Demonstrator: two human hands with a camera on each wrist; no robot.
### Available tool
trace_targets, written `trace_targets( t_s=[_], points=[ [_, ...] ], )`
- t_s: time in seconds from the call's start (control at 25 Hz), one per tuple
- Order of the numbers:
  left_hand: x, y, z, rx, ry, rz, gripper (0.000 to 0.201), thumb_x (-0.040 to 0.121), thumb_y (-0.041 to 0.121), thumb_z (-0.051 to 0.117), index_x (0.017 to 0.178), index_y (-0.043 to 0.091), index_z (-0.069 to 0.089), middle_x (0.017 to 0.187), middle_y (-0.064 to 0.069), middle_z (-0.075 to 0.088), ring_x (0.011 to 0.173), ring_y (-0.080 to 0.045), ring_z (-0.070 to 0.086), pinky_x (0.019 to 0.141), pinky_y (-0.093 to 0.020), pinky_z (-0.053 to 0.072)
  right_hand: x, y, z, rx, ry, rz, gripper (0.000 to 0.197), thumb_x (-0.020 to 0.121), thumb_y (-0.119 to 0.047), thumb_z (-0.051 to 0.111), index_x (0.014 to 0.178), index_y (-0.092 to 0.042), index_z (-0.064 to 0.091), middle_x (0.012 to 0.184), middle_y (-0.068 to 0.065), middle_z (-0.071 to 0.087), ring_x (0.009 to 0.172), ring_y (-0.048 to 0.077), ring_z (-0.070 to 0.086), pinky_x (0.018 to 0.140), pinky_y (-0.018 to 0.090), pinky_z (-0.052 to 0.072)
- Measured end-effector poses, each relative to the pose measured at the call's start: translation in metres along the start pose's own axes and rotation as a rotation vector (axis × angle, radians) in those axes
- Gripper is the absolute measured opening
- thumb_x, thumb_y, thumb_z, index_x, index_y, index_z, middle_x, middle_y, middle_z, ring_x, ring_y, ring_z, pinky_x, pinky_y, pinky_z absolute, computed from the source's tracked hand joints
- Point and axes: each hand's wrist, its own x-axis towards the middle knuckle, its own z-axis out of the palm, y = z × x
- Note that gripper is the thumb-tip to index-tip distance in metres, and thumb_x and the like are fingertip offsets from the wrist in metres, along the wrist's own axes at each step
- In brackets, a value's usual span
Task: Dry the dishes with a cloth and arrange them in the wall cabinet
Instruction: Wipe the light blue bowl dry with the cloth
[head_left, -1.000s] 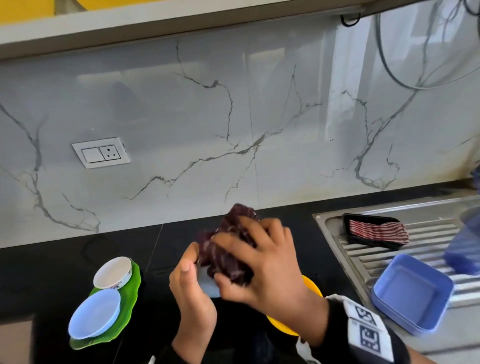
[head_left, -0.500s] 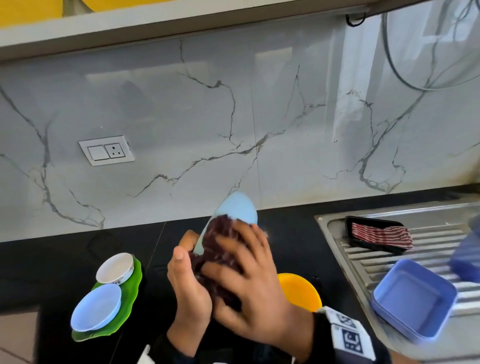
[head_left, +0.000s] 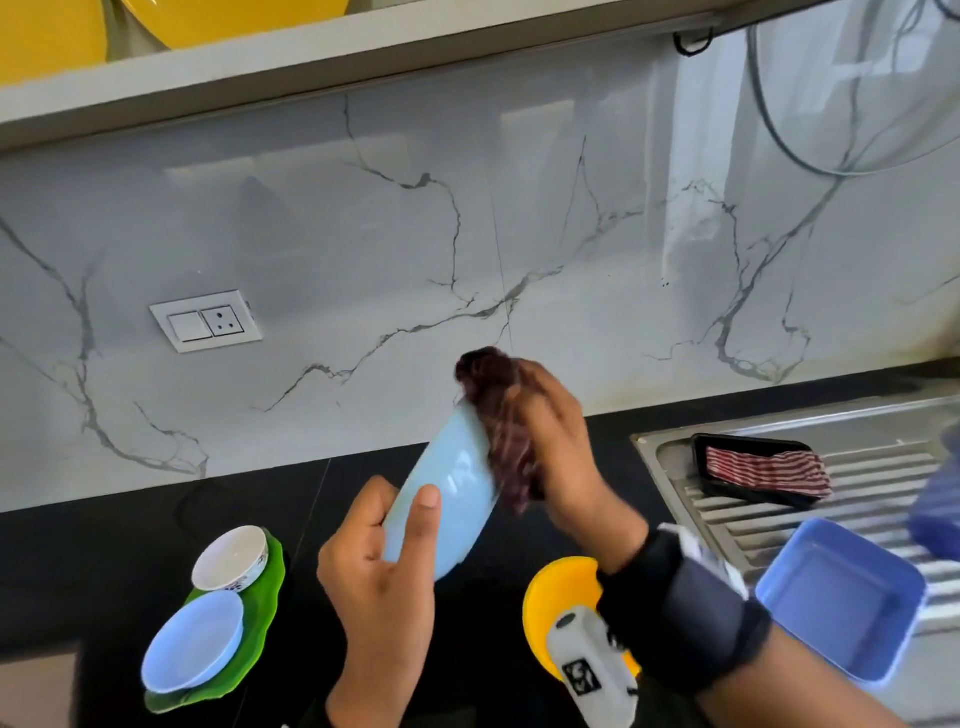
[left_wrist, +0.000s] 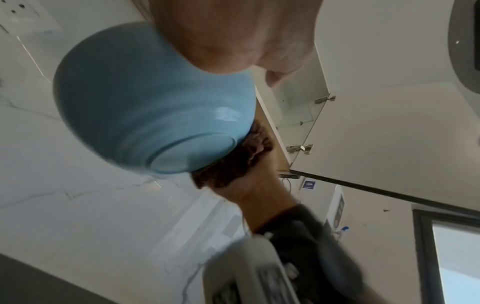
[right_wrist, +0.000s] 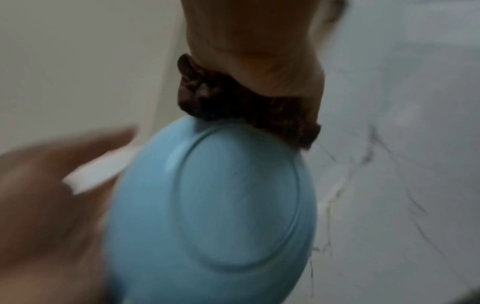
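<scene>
Above the black tabletop (head_left: 130, 530), in front of a marble-veined wall, a person dries a pale blue bowl (head_left: 447, 493) held tilted in mid-air, its base turned towards the right; the left hand (head_left: 379, 582) grips the bowl by its rim, thumb laid along the outer wall and fingers curled behind; the right hand (head_left: 561, 457) is closed on a bunched dark red cloth (head_left: 498, 431) and presses it against the bowl's underside near the foot ring, as the wrist views confirm; the step in hand appears to be wiping the outside of this bowl, with the putting-away still to come; on the tabletop at left wait a white bowl (head_left: 231, 558) and a blue dish (head_left: 195, 642), both resting on a green plate (head_left: 270, 582), with a yellow dish (head_left: 550, 603) partly hidden under the right wrist; a blue tub (head_left: 841, 597) and a black tray (head_left: 753, 467) holding a striped cloth sit on the steel drainer (head_left: 727, 514); yellow dishes (head_left: 234, 21) already stand on the cabinet shelf overhead; the next move likely calls for freeing the bowl from the cloth and lifting it up to that shelf, keeping a firm hold on the smooth rim.
</scene>
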Motion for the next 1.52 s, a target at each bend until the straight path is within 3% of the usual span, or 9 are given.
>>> trace_targets(
  t_s=[0.12, 0.36, 0.52, 0.72, 1.0, 1.08, 1.2, 1.32, 1.52],
  points=[
    [-0.016, 0.009, 0.003, -0.062, 0.002, 0.060, 0.039, 0.078, 0.057, 0.061, 0.054, 0.036, 0.040, 0.050, 0.017, 0.032, 0.048, 0.000, 0.030, 0.047, -0.014, 0.024, 0.018, 0.015, -0.013, 0.498, -0.048, 0.633, 0.035, 0.095, -0.039, 0.044, 0.082, -0.015, 0.066, 0.061, 0.002, 0.062, 0.054, 0.016, 0.060, 0.050, 0.023, 0.048],
    [0.001, -0.034, 0.023, 0.135, -0.108, 0.368, 0.042, 0.097, 0.053, 0.045, 0.070, 0.021, 0.043, 0.064, 0.011, 0.040, 0.056, -0.007, 0.038, 0.050, -0.025, 0.032, -0.017, 0.046, 0.015, 0.853, -0.089, 0.998, 0.041, 0.085, -0.040, 0.055, 0.096, -0.001, 0.064, 0.088, 0.016, 0.064, 0.081, 0.029, 0.063, 0.072, 0.035, 0.056],
    [0.029, -0.061, 0.014, 0.470, -0.042, 0.615, 0.042, 0.100, 0.039, 0.043, 0.066, 0.015, 0.042, 0.053, -0.003, 0.039, 0.050, -0.017, 0.035, 0.045, -0.030, 0.030, -0.017, 0.053, 0.016, 0.851, -0.137, 1.014, 0.049, 0.091, -0.038, 0.044, 0.124, -0.004, 0.060, 0.117, 0.018, 0.062, 0.108, 0.033, 0.060, 0.094, 0.041, 0.050],
    [0.027, -0.069, -0.018, 0.613, -0.074, 0.800, 0.054, 0.095, 0.036, 0.047, 0.048, 0.009, 0.043, 0.047, -0.004, 0.036, 0.044, -0.021, 0.031, 0.047, -0.028, 0.022, -0.004, 0.049, -0.016, 0.785, -0.104, 0.932, 0.068, 0.078, -0.069, 0.047, 0.110, -0.014, 0.071, 0.112, 0.016, 0.068, 0.097, 0.033, 0.066, 0.085, 0.042, 0.053],
    [0.013, -0.014, -0.040, 0.506, -0.277, 1.183, 0.039, 0.092, 0.039, 0.038, 0.059, 0.018, 0.038, 0.050, -0.004, 0.041, 0.053, -0.020, 0.031, 0.052, -0.029, 0.023, -0.018, 0.052, -0.044, 0.557, -0.268, 0.809, 0.073, 0.033, -0.026, 0.097, 0.098, -0.003, 0.075, 0.093, 0.019, 0.072, 0.079, 0.031, 0.070, 0.071, 0.037, 0.058],
    [0.026, -0.010, -0.046, 0.474, -0.158, 1.215, 0.036, 0.095, 0.042, 0.034, 0.072, 0.018, 0.047, 0.085, -0.004, 0.064, 0.078, -0.022, 0.053, 0.065, -0.034, 0.042, -0.025, 0.050, -0.042, 0.480, -0.314, 0.711, 0.067, 0.038, -0.010, 0.092, 0.102, -0.002, 0.073, 0.095, 0.021, 0.073, 0.078, 0.030, 0.072, 0.065, 0.035, 0.059],
    [0.034, -0.028, -0.049, 0.208, 0.090, 0.627, 0.060, 0.089, 0.066, 0.042, 0.117, 0.014, 0.052, 0.142, -0.012, 0.046, 0.127, -0.035, 0.043, 0.102, -0.050, 0.039, -0.035, 0.053, -0.035, 0.341, -0.239, 0.498, 0.073, 0.054, -0.002, 0.080, 0.124, -0.005, 0.059, 0.114, 0.022, 0.068, 0.098, 0.035, 0.068, 0.076, 0.038, 0.058],
    [0.019, -0.037, -0.042, -0.482, -0.030, -0.384, 0.087, 0.051, 0.075, 0.077, 0.123, 0.029, 0.062, 0.128, -0.008, 0.062, 0.121, -0.032, 0.057, 0.086, -0.040, 0.056, -0.037, 0.058, -0.033, 0.138, -0.119, 0.305, 0.074, 0.060, -0.001, 0.081, 0.126, -0.018, 0.052, 0.116, 0.010, 0.069, 0.107, 0.030, 0.066, 0.082, 0.037, 0.057],
    [0.008, -0.060, -0.036, -0.705, -0.067, -0.616, 0.076, 0.032, 0.056, 0.090, 0.099, 0.023, 0.077, 0.100, -0.007, 0.075, 0.087, -0.022, 0.072, 0.065, -0.034, 0.060, -0.037, 0.034, -0.026, -0.611, 0.021, -0.025, 0.072, 0.058, -0.049, 0.078, 0.117, -0.046, 0.038, 0.107, -0.026, 0.050, 0.112, 0.009, 0.041, 0.095, 0.036, 0.042]
  ],
)
